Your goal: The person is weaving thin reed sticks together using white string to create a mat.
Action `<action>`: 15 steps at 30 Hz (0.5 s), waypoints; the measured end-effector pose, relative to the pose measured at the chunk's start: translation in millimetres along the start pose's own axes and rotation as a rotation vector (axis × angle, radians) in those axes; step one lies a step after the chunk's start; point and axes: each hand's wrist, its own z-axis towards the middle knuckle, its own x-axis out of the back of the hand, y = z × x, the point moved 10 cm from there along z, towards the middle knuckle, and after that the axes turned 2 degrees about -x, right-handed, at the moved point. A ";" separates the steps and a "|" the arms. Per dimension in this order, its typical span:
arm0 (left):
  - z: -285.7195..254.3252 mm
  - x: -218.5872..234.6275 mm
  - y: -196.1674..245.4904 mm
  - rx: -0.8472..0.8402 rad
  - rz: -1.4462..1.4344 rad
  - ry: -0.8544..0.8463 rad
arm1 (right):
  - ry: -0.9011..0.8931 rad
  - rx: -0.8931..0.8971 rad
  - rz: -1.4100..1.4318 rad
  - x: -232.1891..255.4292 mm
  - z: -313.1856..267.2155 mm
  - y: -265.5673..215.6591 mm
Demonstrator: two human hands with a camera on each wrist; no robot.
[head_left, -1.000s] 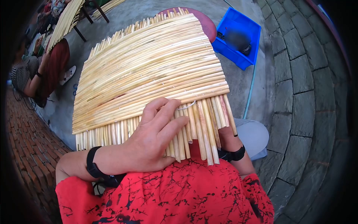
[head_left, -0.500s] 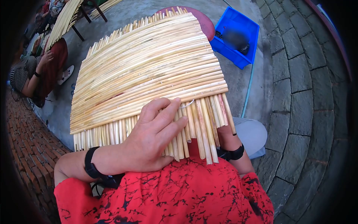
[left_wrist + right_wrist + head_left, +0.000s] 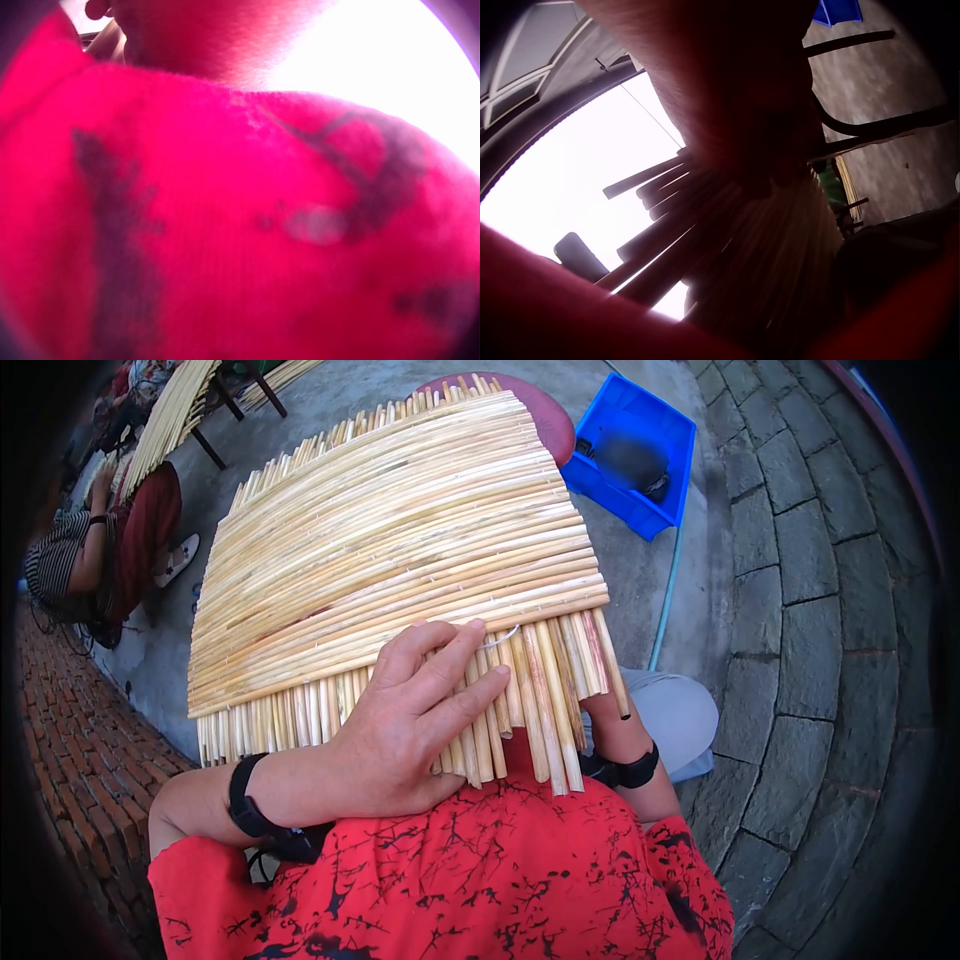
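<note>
A mat of pale stalks (image 3: 390,530) lies over the lap, with a lower layer of crossing stalks (image 3: 545,700) jutting out below its near edge. On that edge lies my left hand (image 3: 405,715), fingers bent over the stalks beside a white thread (image 3: 503,638), thumb low by the stalk ends. My right forearm passes beneath the mat's right side, the hand covered there. In the right wrist view my right hand (image 3: 757,97) is dark against the underside of the stalks (image 3: 757,262); its finger pose is unclear. Red patterned cloth (image 3: 202,195) fills most of the left wrist view.
A round dark-red seat (image 3: 550,420) is beneath the mat's far end. Beyond it, right, a blue crate (image 3: 680,450) holds dark items, and a hose (image 3: 668,600) runs along the floor. Another person (image 3: 75,560) sits at the far left near more stalks (image 3: 175,420).
The head view has shifted slightly. My left hand stays on the mat's edge, its lowest visible finger slightly shifted. The other person's hand at far left has moved up.
</note>
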 end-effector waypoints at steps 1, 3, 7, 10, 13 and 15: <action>-0.3 -0.1 0.0 0.001 -0.001 0.000 | 0.000 -0.002 0.000 -0.1 0.3 -1.0; 0.2 -0.1 0.8 0.000 0.009 -0.004 | -0.006 0.019 -0.235 -1.5 0.7 -7.8; 0.5 0.4 1.1 -0.003 0.013 -0.003 | -0.075 0.157 -0.060 -0.4 1.0 -9.9; -0.1 0.2 1.4 -0.002 0.020 -0.003 | 0.030 -0.024 0.128 11.1 -0.5 1.3; 0.2 -0.2 1.3 0.001 0.021 -0.015 | -0.073 -0.225 -0.346 13.5 -2.5 23.2; 0.6 -0.3 1.7 -0.001 0.039 -0.015 | -0.115 0.310 -0.297 0.8 6.9 -20.7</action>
